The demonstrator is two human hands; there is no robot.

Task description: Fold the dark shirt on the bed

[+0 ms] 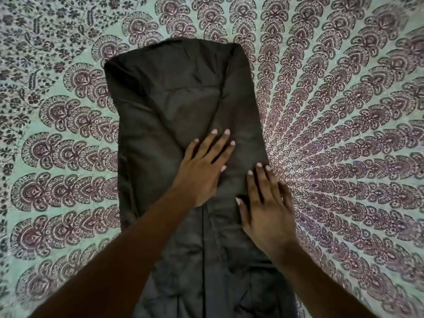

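The near end of the shirt (pixel 183 92) runs out of the lower edge of the frame, so its full length cannot be judged. Collar, sleeves and buttons cannot be made out; the dark cloth shows only creases and one long seam or fold line running lengthwise below the hands. Both forearms are cut off at the bottom edge.

The shirt lies lengthwise on the bedspread (pixel 344 111) (green, with a purple fan pattern), folded into a long narrow strip, its far end squared off.

The left hand (pixel 204 168) rests flat on the middle of the strip, fingers straight and slightly spread. The right hand (pixel 266 203) lies flat just beside it, nearer the strip's right edge, fingers straight and spread, partly overlapping onto the bedspread. Neither hand grips cloth.
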